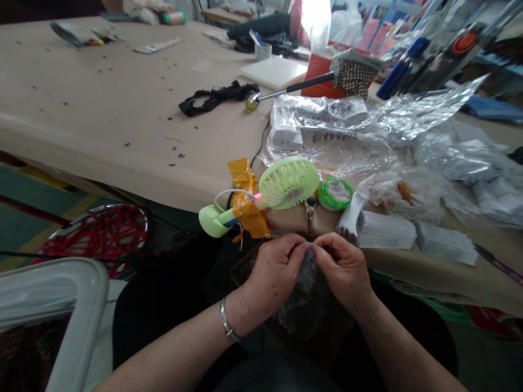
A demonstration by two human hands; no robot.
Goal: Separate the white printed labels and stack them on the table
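Observation:
My left hand [278, 267] and my right hand [343, 269] meet just off the table's near edge, thumbs and fingers pinched together. A thin whitish piece shows between the fingertips, too small to name. Beneath them, pale filmy scraps [308, 302] fill a dark container at my lap. A light green fan [289, 182], fixed to the edge with brown tape [250, 218], stands ahead of my left hand. Beyond my right hand sits a green-rimmed tub [335, 194] with white contents. Stacks of white printed slips [386, 230] lie to its right.
Clear plastic bags [330, 144] cover the table's right side. Farther back lie a black strip of cloth [218, 98] and a rod-handled tool [294, 89]. Pens [402, 68] stand at upper right. A white plastic frame [87, 294] is at lower left.

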